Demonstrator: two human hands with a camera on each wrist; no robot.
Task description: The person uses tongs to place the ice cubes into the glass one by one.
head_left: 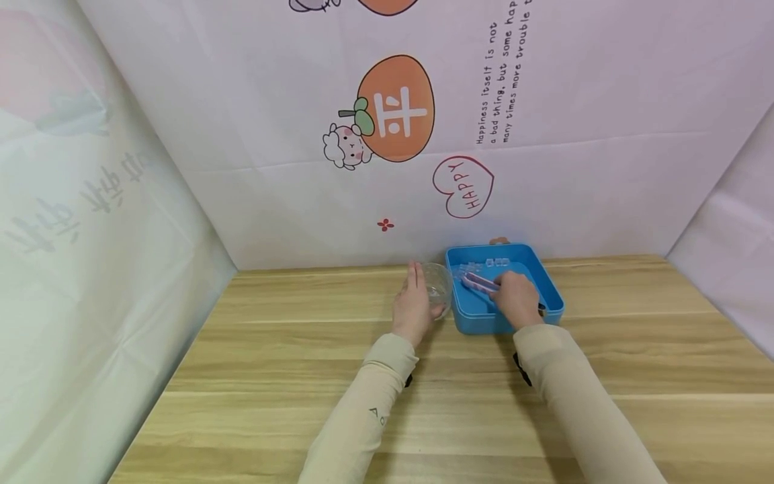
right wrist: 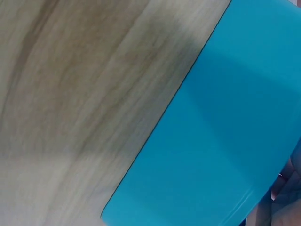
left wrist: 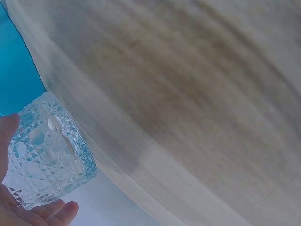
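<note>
A clear cut-glass bowl [head_left: 438, 286] stands on the table, right against the left side of a blue box [head_left: 484, 325]. My left hand [head_left: 411, 310] holds the bowl; the left wrist view has the thumb on one side of its patterned wall [left wrist: 51, 150] and fingers at the other. My right hand [head_left: 517, 299] grips pinkish-purple tongs [head_left: 480, 283], reaching over the near wall of the box. Their tips point at several small clear cubes [head_left: 468, 267] in its far left corner. More cubes [head_left: 498, 262] lie along the far wall. In the right wrist view, the box wall [right wrist: 202, 141] hides most of the hand.
The wood-grain table [head_left: 290, 349] ends at a white printed cloth [head_left: 290, 215] hung close behind the bowl and box. Another cloth [head_left: 121, 269] hangs along the left side. A small dark object [head_left: 541, 308] shows beside my right hand at the box.
</note>
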